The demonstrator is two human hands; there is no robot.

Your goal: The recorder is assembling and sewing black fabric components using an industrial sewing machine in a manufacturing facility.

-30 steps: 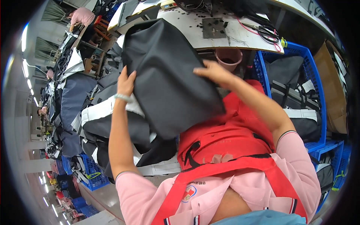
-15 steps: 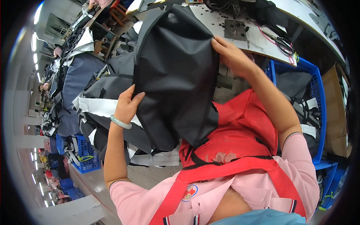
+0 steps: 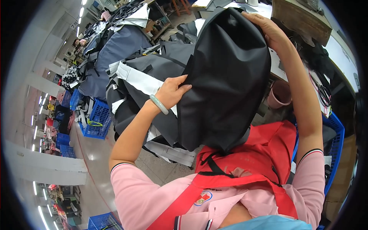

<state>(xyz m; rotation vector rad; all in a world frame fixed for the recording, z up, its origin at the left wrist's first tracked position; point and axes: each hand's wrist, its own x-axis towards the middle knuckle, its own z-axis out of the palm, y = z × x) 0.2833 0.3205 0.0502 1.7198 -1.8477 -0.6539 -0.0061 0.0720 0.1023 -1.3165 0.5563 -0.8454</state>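
I hold a large black fabric piece (image 3: 226,80), shaped like a bag shell, up in front of me over my red apron (image 3: 249,161). My left hand (image 3: 172,92), with a pale green bangle on the wrist, grips its left edge. At the top right, my right hand (image 3: 270,30) grasps the upper end of the fabric. The piece hangs down to my lap and hides what lies behind it.
A heap of grey and black bag parts with white strips (image 3: 138,80) lies to my left. Blue crates stand on the floor (image 3: 96,119) and at my right (image 3: 335,145). A pink cup (image 3: 280,94) sits under the worktable (image 3: 337,50). Further work stations stretch away at upper left.
Both hands have raised the black fabric higher and turned it more upright. My right hand went up to its top end; my left hand slid up along the left edge.
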